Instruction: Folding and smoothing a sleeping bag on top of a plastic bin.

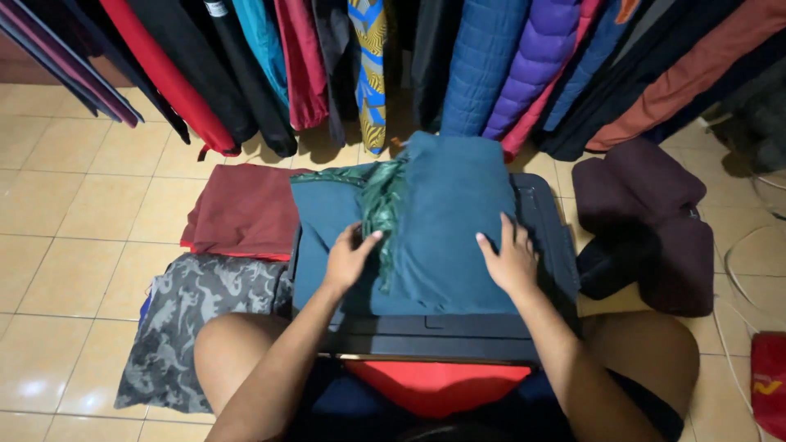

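Hanging clothes [491, 65] fill the back, and on the black board [442, 336] both the left hand [350, 258] and right hand [509, 260] lie flat and open on a folded blue-green cloth [434, 221].

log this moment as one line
left hand: flat on teal garment | right hand: flat on same | garment: folded on black bin lid | left of it: maroon cloth, grey camo cloth

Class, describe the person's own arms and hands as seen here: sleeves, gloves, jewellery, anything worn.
Both arms are bare to the frame's lower edge, with no sleeves showing. The left hand and right hand wear no gloves; no rings, watch or bracelet are visible.
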